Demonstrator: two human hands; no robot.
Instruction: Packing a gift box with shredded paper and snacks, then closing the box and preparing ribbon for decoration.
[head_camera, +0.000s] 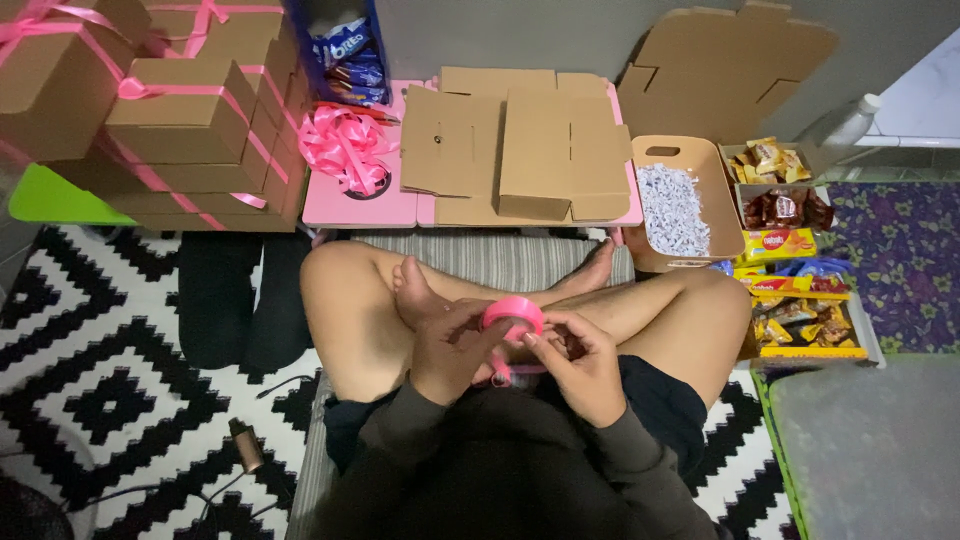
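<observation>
I sit cross-legged on a striped cushion. My left hand (450, 350) grips a roll of pink ribbon (513, 314) from the left, above my crossed legs. My right hand (580, 362) pinches the loose ribbon end just below and to the right of the roll. On the low pink table (360, 205) in front of me lie flat unfolded cardboard boxes (520, 150) and a pink ribbon bow (345, 145).
A stack of closed cardboard boxes tied with pink ribbon (170, 110) stands at the left. A tan bin of white shredded paper (675, 205) sits to the right of the table. Trays of wrapped snacks (795, 300) are at the far right. A black-and-white patterned rug (110, 380) covers the floor.
</observation>
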